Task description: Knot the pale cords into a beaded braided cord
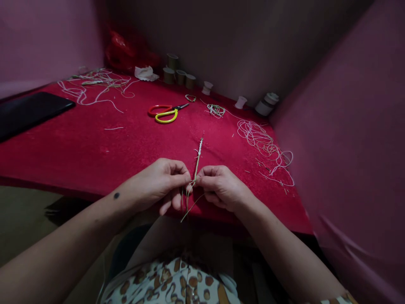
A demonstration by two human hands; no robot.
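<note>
A thin knotted cord bracelet, pale at its far end and greenish nearer me, stretches up the red cloth from between my fingers. My left hand pinches a strand at the left of its near end, thumb against index finger. On the other side my right hand is closed on a strand too, close to the last knot. Several loose green cord ends hang below the knot over the table's near edge. Which strand lies in which fingers is too fine to make out.
Red-and-yellow scissors lie beyond my hands. Tangled cord is at the back left, more loose cord at the right. Thread spools and a white bottle stand along the back. A black phone-like slab lies left.
</note>
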